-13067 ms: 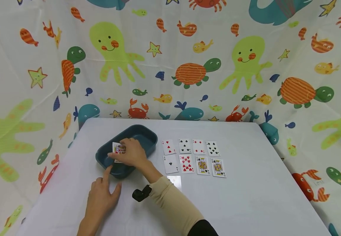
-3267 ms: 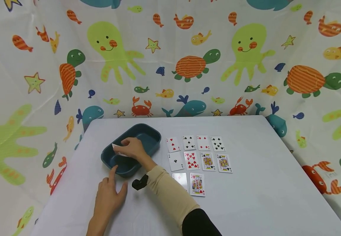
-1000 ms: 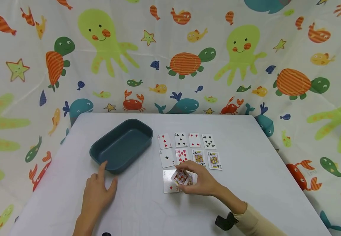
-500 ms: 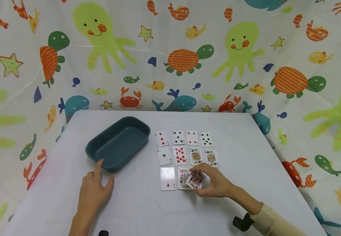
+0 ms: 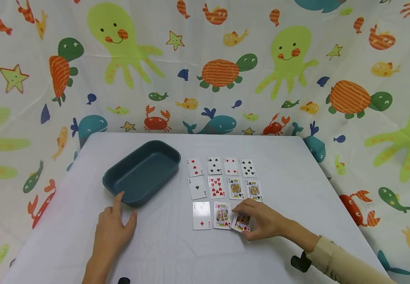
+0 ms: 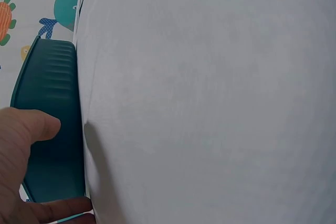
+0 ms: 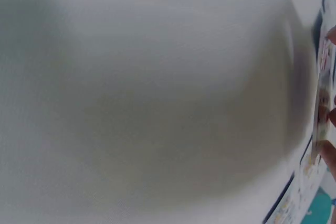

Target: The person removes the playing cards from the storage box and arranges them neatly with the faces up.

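Note:
My right hand (image 5: 266, 220) pinches a playing card (image 5: 241, 222) with a red face-card print, thumb at the near edge and fingers at the far edge. The card is tilted just right of the king of hearts (image 5: 222, 215), low over the table. Left of that king lies the two of diamonds (image 5: 202, 215). My left hand (image 5: 113, 228) rests on the table with its fingers spread, the index fingertip touching the near rim of a dark teal tray (image 5: 141, 173). The left wrist view shows the thumb beside the tray's wall (image 6: 55, 103). In the right wrist view the held card (image 7: 323, 103) appears edge-on.
Two rows of face-up cards lie behind, including the ten of hearts (image 5: 217, 187) and two black kings, the nearer one being the king of spades (image 5: 236, 188). A white cloth covers the table (image 5: 176, 252). A sea-animal curtain (image 5: 205, 71) hangs behind it.
Since 3.3 seconds ago, my right hand has carried the card from the tray to the front row. Over the last second it moved right past the king of hearts and lower. My left hand stays by the tray.

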{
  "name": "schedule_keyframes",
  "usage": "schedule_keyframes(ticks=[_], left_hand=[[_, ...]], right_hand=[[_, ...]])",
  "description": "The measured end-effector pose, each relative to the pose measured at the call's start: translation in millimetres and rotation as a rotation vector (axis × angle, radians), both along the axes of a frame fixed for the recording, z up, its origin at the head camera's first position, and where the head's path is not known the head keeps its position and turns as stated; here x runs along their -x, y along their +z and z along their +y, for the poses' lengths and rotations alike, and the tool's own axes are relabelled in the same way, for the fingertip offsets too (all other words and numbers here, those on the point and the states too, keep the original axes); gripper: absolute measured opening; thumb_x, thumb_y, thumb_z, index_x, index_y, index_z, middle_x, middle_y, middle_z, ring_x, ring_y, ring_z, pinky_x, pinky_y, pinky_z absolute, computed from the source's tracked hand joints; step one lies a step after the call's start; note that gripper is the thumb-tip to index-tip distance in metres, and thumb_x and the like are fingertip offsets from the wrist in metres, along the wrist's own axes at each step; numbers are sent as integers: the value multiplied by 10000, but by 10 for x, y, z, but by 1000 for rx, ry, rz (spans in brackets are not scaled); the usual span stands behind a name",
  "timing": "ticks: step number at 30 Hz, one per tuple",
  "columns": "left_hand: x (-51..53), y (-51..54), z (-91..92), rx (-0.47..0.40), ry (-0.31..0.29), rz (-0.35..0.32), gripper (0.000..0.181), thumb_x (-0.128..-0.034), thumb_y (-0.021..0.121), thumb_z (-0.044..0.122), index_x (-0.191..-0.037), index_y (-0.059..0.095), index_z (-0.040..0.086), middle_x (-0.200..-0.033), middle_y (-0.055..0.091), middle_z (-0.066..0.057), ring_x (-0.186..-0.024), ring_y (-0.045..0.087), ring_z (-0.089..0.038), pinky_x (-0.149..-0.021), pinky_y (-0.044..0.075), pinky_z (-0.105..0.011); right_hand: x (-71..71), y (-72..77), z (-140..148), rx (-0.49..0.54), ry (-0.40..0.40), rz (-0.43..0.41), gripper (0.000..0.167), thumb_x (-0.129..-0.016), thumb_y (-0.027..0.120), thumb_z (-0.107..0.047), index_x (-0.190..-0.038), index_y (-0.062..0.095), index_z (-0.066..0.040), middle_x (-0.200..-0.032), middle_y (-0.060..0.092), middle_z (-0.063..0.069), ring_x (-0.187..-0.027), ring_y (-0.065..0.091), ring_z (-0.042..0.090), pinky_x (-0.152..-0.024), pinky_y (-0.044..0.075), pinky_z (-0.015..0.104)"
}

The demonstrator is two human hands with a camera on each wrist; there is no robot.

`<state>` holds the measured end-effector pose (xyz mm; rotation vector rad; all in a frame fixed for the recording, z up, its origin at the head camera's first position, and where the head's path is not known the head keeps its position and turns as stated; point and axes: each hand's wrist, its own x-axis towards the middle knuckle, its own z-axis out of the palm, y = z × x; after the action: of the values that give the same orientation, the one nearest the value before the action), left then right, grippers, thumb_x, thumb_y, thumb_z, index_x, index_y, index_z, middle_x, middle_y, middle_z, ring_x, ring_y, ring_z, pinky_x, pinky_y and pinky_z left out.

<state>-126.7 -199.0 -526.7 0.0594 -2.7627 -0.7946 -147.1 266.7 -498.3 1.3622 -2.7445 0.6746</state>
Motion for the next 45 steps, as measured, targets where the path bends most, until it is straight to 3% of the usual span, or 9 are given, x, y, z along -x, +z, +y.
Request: schedule_keyframes(ticks=[7, 18, 28, 37, 45], left_hand=[[-5, 7, 1, -1, 3, -14, 717, -921, 687, 244, -1536, 357, 82, -1020, 578, -340, -957, 565, -513, -671, 460, -609], [-1, 24, 20, -6, 8, -8, 718, -918, 687, 239, -1537, 360, 83, -1035, 583, -347, -975, 566, -524, -701, 460, -627], [-4, 60, 47, -11, 3, -34, 716, -927, 681, 237, -1540, 350, 74, -1038, 578, -335, -984, 561, -504, -728, 454, -611], [-10, 55, 38, -7, 5, -24, 718, -923, 690, 237, -1538, 354, 80, -1018, 581, -325, -972, 564, -499, -708, 456, -599], [-22, 47, 22, -10, 8, -46, 718, -930, 684, 240, -1544, 348, 81, -1043, 577, -339, -999, 563, -517, -722, 462, -613]], right_hand=[[71, -49, 39, -53, 43, -6, 595, -735, 832, -249, -1285, 637, -129, -1249, 617, -69, -1111, 574, 71, -906, 499, 260], [188, -78, 77, -71, 151, 38, 653, -706, 834, -257, -1309, 621, -128, -1269, 599, -53, -1158, 575, 105, -958, 499, 286], [224, -80, 73, -73, 171, 23, 679, -709, 823, -258, -1343, 605, -147, -1306, 581, -59, -1205, 549, 103, -971, 493, 295], [183, -108, 51, -19, 87, 45, 681, -698, 844, -289, -1325, 628, -133, -1298, 596, -67, -1193, 560, 91, -969, 498, 315], [164, -123, -100, 195, -95, 139, 544, -778, 831, -233, -1268, 650, -81, -1227, 647, 8, -1140, 598, 153, -940, 507, 369]])
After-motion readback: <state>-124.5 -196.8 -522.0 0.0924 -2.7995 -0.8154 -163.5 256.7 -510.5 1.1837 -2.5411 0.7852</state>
